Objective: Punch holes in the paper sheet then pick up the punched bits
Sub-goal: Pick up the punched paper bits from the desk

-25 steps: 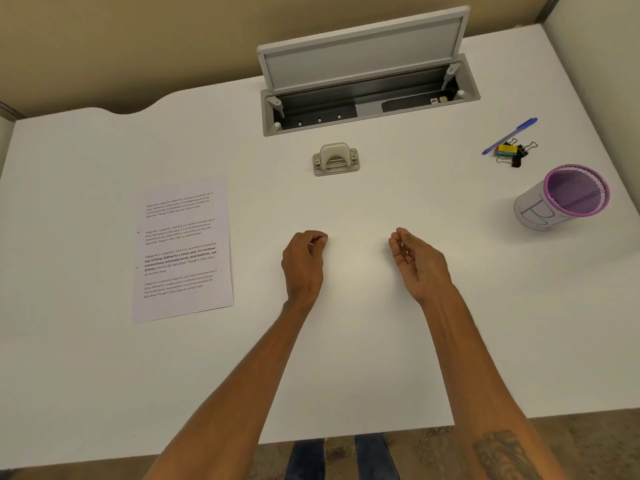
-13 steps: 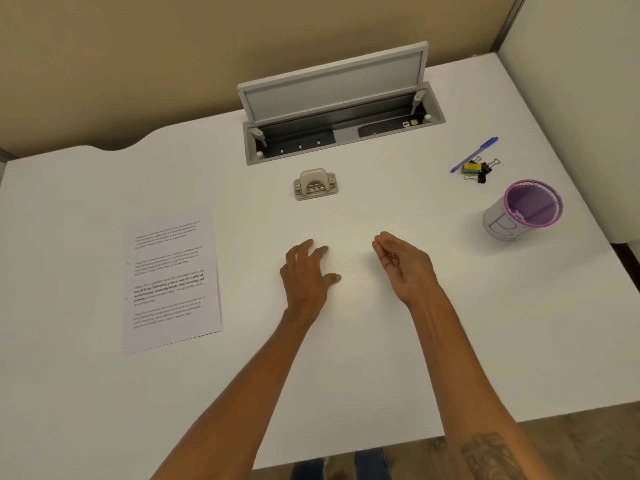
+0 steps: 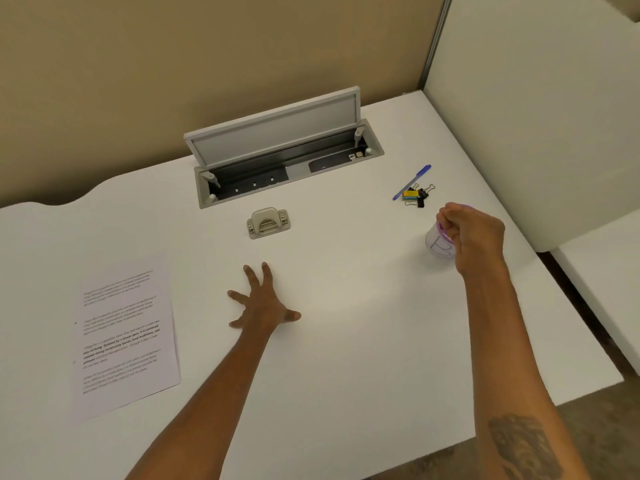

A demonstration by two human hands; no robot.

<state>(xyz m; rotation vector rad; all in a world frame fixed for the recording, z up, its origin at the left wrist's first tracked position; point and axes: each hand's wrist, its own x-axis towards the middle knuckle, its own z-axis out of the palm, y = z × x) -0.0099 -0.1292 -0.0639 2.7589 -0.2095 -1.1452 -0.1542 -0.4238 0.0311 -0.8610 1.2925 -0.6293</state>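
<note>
The right hand (image 3: 472, 237) hangs over the purple-rimmed cup (image 3: 437, 245) at the right of the frame. Its fingers are curled and the tips are bunched together just above the rim. Whether it pinches any punched bits cannot be told, as anything that small is hidden by the fingers. The left hand (image 3: 265, 304) lies in the middle of the frame with fingers spread flat on the counter (image 3: 346, 358) and holds nothing.

The paper sheet (image 3: 124, 341) lies flat at the lower left, well apart from both hands. Two small dark marks on its left edge are probably the punched holes. The hole punch (image 3: 268, 223) sits by itself above the left hand, in front of the open cable hatch (image 3: 287, 157).

The step in hand looks like dropping collected bits into the cup. To do it well, the fingertips should be centred over the cup's mouth, not over the near rim. They should come low before they part, because paper dots are light and drift or cling to skin. Rubbing thumb against fingers would shake off any that stick. The cup looks light, so the knuckles should not knock it. The pen (image 3: 412, 181) and binder clips (image 3: 415, 197) lie just beyond it and need no touching.
</note>
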